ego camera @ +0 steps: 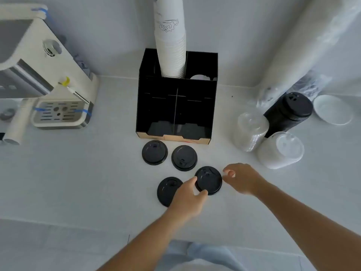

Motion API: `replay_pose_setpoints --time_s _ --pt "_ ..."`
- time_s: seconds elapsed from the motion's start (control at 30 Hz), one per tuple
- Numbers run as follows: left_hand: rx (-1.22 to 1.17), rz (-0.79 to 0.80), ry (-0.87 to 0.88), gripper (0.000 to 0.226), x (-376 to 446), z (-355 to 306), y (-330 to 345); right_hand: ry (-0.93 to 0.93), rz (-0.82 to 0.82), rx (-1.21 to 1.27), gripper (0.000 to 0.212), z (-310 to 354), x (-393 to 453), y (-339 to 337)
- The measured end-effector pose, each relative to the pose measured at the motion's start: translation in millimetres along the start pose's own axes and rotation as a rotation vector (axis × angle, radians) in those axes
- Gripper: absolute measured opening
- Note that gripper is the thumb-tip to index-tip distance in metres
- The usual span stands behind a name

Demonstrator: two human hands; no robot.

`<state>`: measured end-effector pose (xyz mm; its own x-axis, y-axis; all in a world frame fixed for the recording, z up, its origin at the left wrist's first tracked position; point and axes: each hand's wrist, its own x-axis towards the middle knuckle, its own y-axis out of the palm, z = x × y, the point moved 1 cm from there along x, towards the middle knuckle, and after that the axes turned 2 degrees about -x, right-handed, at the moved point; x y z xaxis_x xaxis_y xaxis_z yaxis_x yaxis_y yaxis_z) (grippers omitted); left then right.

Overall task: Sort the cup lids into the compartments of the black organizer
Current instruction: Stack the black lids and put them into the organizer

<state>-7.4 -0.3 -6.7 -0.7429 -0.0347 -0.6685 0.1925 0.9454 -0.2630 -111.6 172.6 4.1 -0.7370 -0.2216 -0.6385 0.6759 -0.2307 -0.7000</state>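
Several black cup lids lie on the white counter in front of the black organizer (195, 106). Two lids (154, 152) (184, 157) sit side by side closest to the organizer's front edge. My left hand (188, 196) pinches the rim of a third black lid (208, 180) between thumb and fingers. A fourth lid (167, 190) lies to the left, partly hidden under that hand. My right hand (241, 178) hovers just right of the held lid with its fingers loosely curled and holds nothing. The organizer's front compartments look dark and their contents are hard to tell.
A tall stack of white paper cups (172, 40) stands in the organizer's back compartment. To the right lie sleeves of clear lids (252, 130), white lids (281, 149) and black lids (289, 114), plus a white saucer (333, 109). A white coffee machine (45, 79) stands at left.
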Motion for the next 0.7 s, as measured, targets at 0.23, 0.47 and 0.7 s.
replay_pose_setpoints --time_s 0.23,0.47,0.7 --pt "-0.139 -0.055 -0.063 0.072 7.2 -5.4 12.7 0.056 -0.092 0.289 0.037 -7.5 1.9 24.0" --pt "-0.226 -0.076 -0.124 0.007 5.6 -10.9 11.4 0.036 -0.102 0.418 0.018 2.6 1.3 32.5" --pt "-0.296 -0.141 -0.002 0.008 -5.4 -15.9 7.6 0.083 -0.161 0.604 0.016 9.0 -3.2 29.6"
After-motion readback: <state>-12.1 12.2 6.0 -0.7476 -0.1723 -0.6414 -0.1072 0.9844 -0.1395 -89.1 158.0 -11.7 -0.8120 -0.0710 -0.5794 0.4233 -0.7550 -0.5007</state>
